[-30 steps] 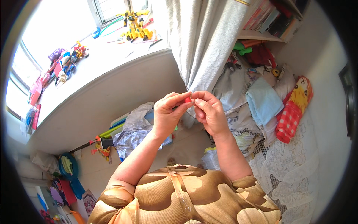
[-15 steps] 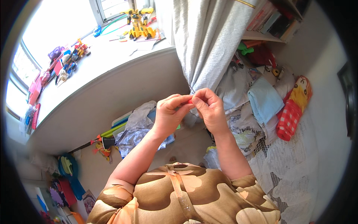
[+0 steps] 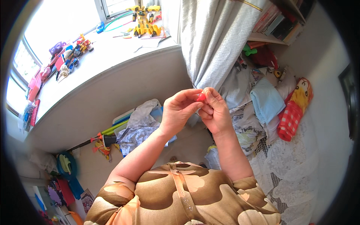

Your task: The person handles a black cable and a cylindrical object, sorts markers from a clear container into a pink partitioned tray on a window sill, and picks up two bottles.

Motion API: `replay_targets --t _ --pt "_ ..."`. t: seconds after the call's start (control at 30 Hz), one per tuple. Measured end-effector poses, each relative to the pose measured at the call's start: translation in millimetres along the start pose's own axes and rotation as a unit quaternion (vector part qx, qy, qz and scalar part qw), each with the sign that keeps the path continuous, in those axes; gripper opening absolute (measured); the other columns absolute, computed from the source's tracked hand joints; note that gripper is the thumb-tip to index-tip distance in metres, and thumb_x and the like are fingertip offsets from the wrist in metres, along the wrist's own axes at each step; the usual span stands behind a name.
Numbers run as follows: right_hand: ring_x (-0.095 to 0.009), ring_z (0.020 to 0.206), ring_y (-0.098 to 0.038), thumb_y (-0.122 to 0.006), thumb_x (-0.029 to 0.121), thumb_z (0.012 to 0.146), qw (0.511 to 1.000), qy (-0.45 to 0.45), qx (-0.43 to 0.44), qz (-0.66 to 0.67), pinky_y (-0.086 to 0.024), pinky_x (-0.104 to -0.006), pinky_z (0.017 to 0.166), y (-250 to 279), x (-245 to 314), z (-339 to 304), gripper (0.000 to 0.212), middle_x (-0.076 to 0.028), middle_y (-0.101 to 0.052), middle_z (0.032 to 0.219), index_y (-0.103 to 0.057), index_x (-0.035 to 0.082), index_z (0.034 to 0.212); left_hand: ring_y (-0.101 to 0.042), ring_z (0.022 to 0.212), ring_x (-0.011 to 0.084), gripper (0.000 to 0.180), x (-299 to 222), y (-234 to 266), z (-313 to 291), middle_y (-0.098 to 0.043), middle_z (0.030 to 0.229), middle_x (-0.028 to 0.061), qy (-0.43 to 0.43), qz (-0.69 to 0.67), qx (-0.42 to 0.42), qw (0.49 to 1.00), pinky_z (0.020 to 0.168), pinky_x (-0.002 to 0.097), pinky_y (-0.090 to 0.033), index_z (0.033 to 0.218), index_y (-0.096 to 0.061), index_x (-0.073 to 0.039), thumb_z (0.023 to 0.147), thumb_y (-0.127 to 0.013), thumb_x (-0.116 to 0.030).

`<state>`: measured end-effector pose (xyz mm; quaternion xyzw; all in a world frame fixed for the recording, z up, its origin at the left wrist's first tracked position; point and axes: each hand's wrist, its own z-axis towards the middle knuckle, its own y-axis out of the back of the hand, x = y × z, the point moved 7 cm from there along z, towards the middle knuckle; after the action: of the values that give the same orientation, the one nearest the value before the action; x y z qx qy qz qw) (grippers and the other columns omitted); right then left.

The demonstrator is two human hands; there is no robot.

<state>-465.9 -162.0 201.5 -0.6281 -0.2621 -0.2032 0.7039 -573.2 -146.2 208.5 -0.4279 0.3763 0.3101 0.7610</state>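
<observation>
Both hands meet in front of the curtain, around a small, shiny red rounded piece (image 3: 201, 97). My left hand (image 3: 177, 111) has its thumb and forefinger brought together at the piece's left side. On the other side, my right hand (image 3: 216, 111) pinches it between thumb and bent fingers. Part of the red piece is covered by fingertips, and what kind of thing it is cannot be told. Behind the hands hangs the pale grey curtain (image 3: 213, 45).
A white window ledge (image 3: 112, 56) at the left carries a yellow toy robot (image 3: 144, 24) and several small toys. Below it lie crumpled cloth (image 3: 137, 125) and a green-handled item. To the right are a light blue folded cloth (image 3: 267, 100), a red-checked doll (image 3: 294, 112) and a bookshelf (image 3: 272, 37).
The hands have shifted slightly right, and the fingers have turned so that more of the red piece shows. My left fingers have opened out a little. The view has tilted slightly.
</observation>
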Motion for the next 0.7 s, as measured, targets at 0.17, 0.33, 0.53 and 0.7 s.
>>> replay_targets --t 0.17,0.33,0.53,0.7 --pt "0.0 0.05 -0.036 -0.056 0.014 0.094 0.999 -0.04 -0.023 0.019 -0.028 -0.0156 0.041 3.2 -12.5 2.3 0.007 0.003 -0.055 0.075 -0.059 0.009 0.093 -0.063 0.088 0.011 0.031 -3.1 5.1 -3.2 -0.067 0.097 0.0074 -0.018 0.007 -0.017 1.0 0.079 0.025 -0.052 0.113 -0.06 0.001 0.083 -0.062 0.008" --pt "-0.001 0.051 -0.038 -0.055 0.018 0.094 0.998 -0.034 -0.039 -0.039 -0.028 -0.0159 0.041 3.1 -20.8 6.8 0.011 0.003 -0.052 0.073 -0.06 0.008 0.093 -0.062 0.081 0.0087 0.027 -2.2 17.8 -3.5 -0.067 0.09 0.005 -0.001 0.006 -0.05 0.999 0.073 0.023 -0.052 0.111 -0.061 0.0 0.085 -0.062 0.005" --pt "-0.003 0.057 -0.043 -0.053 0.029 0.096 0.99 -0.124 -0.065 0.034 -0.03 -0.017 0.042 -0.6 -52.0 16.2 0.022 0.004 -0.046 0.069 -0.057 0.008 0.091 -0.059 0.07 0.0051 0.015 -4.3 40.3 -6.1 -0.065 0.078 0.0021 -0.014 0.161 -0.077 0.984 0.06 0.0195 -0.048 0.101 -0.065 0.0 0.086 -0.062 0.001" --pt "-0.004 0.059 -0.044 -0.049 0.026 0.097 0.986 -0.14 -0.047 -0.081 -0.033 -0.0174 0.044 4.4 -74.8 28.8 0.02 0.004 -0.051 0.073 -0.057 0.008 0.096 -0.05 0.062 0.0027 0.024 -4.9 61.8 -11.7 -0.054 0.068 -0.0038 0.008 0.276 -0.123 0.953 0.058 0.0189 -0.044 0.107 -0.064 -0.003 0.082 -0.067 -0.001"
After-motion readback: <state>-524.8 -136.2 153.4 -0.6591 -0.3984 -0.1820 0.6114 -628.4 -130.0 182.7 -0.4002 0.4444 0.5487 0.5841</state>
